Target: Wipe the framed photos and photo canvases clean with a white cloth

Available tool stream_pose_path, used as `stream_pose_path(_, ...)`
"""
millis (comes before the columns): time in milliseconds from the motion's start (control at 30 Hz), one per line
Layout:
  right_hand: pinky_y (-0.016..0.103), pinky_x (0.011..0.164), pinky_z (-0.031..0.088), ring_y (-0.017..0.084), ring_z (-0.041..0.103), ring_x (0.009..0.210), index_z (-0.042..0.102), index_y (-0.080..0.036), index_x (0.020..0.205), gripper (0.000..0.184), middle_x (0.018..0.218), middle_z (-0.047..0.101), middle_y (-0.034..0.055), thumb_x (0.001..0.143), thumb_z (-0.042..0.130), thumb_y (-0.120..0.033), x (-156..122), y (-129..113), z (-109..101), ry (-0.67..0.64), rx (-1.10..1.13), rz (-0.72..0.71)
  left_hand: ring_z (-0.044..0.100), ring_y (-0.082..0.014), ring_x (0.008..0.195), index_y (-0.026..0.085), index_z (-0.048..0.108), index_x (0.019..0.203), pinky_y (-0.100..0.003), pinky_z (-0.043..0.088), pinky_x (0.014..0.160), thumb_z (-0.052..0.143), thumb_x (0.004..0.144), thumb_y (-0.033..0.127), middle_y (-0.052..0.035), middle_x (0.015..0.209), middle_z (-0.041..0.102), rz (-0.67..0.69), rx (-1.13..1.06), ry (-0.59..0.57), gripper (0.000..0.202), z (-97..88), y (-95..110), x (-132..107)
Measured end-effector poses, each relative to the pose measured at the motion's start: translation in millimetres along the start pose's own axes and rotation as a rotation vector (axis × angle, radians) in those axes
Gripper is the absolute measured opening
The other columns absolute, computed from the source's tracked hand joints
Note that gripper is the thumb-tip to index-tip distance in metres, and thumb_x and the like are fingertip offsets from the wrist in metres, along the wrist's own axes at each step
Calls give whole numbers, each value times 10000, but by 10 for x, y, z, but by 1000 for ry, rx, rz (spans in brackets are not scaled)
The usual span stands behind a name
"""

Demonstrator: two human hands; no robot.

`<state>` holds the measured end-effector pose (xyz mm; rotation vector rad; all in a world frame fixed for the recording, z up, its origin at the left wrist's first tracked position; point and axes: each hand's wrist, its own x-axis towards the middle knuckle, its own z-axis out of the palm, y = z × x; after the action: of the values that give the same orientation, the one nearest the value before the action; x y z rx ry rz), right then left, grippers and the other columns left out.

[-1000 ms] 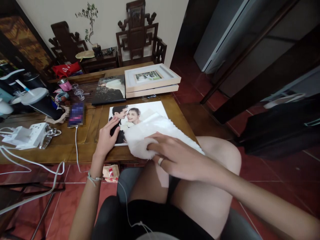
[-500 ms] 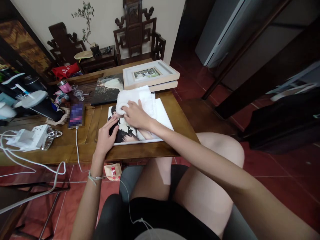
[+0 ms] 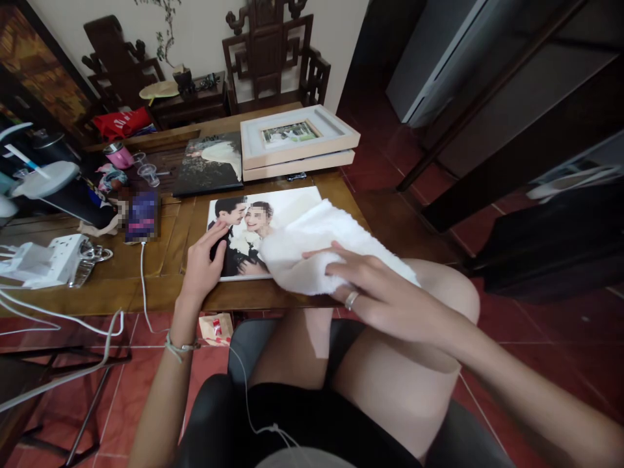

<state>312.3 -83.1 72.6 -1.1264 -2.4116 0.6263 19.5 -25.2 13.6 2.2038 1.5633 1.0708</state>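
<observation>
- Since half a second ago our right hand has drawn the fluffy white cloth back from the far left corner of the print to its near right corner; our left hand has stayed put.
- Head view: our right hand lies flat on the cloth, fingers spread and lightly curled, pressing it down rather than gripping it; a ring shows on one finger.
- The cloth covers the near right part of the large glossy wedding photo print and hangs over the table edge towards our knee.
- Our left hand rests open on the print's near left corner, fingertips on the dark suit in the picture, steadying it without closing round anything.
- The print lies flat near the front edge of the brown wooden table.
- Just beyond it lies a dark photo canvas, and beside that two pale wooden picture frames stacked one on the other.
- To the left we see a phone with a white cable, a white power strip, a pink cup and small clear cups.
- Carved dark wooden chairs stand at the wall behind the table.
</observation>
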Motion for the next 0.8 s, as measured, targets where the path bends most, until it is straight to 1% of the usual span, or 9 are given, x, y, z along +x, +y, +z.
stream_pose_path(100, 522, 984, 423, 296, 612, 961, 590, -222, 765, 186, 899, 652, 88, 811, 424, -151, 249, 102, 6, 35, -67, 104, 536, -230, 1304, 187, 668, 1209, -443, 389, 1137, 480, 951, 283, -85, 1347, 619, 7, -5, 5, 333, -2, 23, -4)
stream_pose_path(233, 608, 1064, 292, 358, 498, 1219, 654, -145, 1006, 286, 1145, 649, 178, 863, 407, -155, 754, -74, 221, 5, -118, 150, 529, -239, 1307, 190, 639, 1251, -422, 378, 1142, 508, 952, 346, -91, 1366, 605, 27, -53, 72, 361, -33, 60, -19)
stream_pose_path(333, 650, 1094, 208, 363, 416, 1319, 656, -138, 1098, 318, 1233, 633, 188, 882, 425, -171, 1026, -340, 454, -31, -115, 27, 501, -232, 1332, 199, 569, 1330, -399, 368, 1147, 437, 983, 422, -93, 1415, 560, -20, -193, 174, 432, -63, 25, -29)
stream_pose_path(400, 627, 1114, 193, 332, 412, 1329, 665, -151, 1075, 298, 1225, 642, 168, 878, 442, -171, 1069, -483, 569, -39, -103, -101, 500, -225, 1332, 194, 522, 1369, -385, 374, 1140, 331, 1009, 466, -103, 1430, 542, -60, -275, 253, 490, -71, -19, -30)
stream_pose_path(467, 610, 1120, 203, 308, 440, 1305, 671, -163, 1005, 267, 1163, 666, 149, 863, 445, -156, 994, -560, 612, -43, -78, -181, 501, -221, 1331, 190, 509, 1375, -374, 380, 1136, 260, 1018, 489, -104, 1427, 542, -76, -306, 309, 528, -62, -48, -29)
stream_pose_path(533, 603, 1106, 243, 299, 496, 1241, 661, -177, 932, 232, 1092, 679, 135, 837, 451, -146, 829, -567, 580, -58, -46, -193, 492, -214, 1340, 194, 511, 1375, -368, 376, 1140, 226, 1023, 488, -96, 1426, 545, -74, -291, 308, 540, -41, -41, -32)
stream_pose_path(633, 591, 1074, 306, 296, 558, 1140, 621, -200, 830, 178, 983, 679, 108, 795, 459, -134, 498, -490, 432, -61, -1, -124, 460, -209, 1367, 179, 546, 1355, -385, 340, 1167, 225, 1029, 451, -95, 1434, 541, -25, -161, 204, 532, -8, 21, -40)
stream_pose_path(733, 566, 1068, 326, 289, 577, 1089, 573, -213, 762, 164, 907, 657, 83, 783, 443, -115, 206, -345, 246, -25, 26, -29, 479, -223, 1354, 151, 584, 1319, -417, 347, 1167, 347, 1008, 407, -113, 1419, 554, 51, 3, 77, 467, 14, 71, -42)
stream_pose_path(800, 533, 1023, 372, 272, 601, 972, 546, -213, 729, 157, 875, 630, 76, 785, 433, -121, 109, -213, 137, 13, -3, 47, 520, -234, 1319, 146, 602, 1299, -430, 388, 1142, 438, 977, 375, -121, 1390, 577, 79, 61, 38, 428, 25, 73, -41)
